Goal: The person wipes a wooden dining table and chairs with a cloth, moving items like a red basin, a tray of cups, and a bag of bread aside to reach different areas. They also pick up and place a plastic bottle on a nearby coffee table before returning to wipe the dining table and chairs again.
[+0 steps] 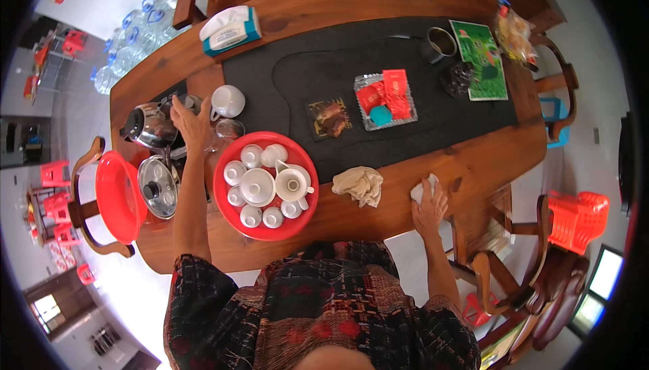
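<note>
While viewed from overhead, laid out as follows: long wooden table [378, 5] across the frame, black mat [324, 66] over its upper middle; round red tray [223, 201] of white cups at lower left of centre; red basin [115, 198] at far left edge; steel kettle [150, 125] at upper left. Left hand [191, 121] raised just beside the kettle, fingers spread apart, clasping nothing. Right hand [430, 209] at the table's near edge, lower right of centre, fingers drawn together and pressed onto a white cloth [422, 189]. Judged: a wiping stroke in hand; further strokes call for steering past the crumpled beige rag [359, 184] just to the left
</note>
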Demonstrator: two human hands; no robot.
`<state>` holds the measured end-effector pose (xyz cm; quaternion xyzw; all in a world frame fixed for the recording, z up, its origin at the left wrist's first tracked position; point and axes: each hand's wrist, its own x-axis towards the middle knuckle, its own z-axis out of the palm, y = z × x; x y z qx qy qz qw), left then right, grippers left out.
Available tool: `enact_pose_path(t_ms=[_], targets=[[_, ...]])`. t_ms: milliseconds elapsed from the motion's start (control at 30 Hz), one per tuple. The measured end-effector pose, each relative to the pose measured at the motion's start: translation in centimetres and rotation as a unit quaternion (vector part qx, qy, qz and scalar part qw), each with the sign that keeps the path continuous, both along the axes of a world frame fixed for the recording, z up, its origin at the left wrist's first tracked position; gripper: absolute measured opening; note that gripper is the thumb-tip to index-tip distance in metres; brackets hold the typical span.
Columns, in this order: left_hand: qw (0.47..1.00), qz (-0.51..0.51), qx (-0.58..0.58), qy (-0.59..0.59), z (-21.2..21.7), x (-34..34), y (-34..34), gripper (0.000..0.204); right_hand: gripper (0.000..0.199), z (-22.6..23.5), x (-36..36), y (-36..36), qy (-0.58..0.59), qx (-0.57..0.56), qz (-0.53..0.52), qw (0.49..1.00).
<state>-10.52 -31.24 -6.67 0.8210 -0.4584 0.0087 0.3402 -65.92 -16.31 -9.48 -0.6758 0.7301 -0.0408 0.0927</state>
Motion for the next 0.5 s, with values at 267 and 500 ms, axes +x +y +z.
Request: enact_pose_path(t_ms=[267,500], targets=[[0.936,-0.326,-0.119,-0.050,7.3,-17.8,5.6,0.058,0.063,-1.8,1.8,-6.2,-0.068,-0.089,0.024,0.993],[0.897,-0.434,0.066,0.050,0.3,-30.0,14.3,0.074,0.064,-0.9,3.4,-4.1,-0.094,-0.041,0.187,0.977]])
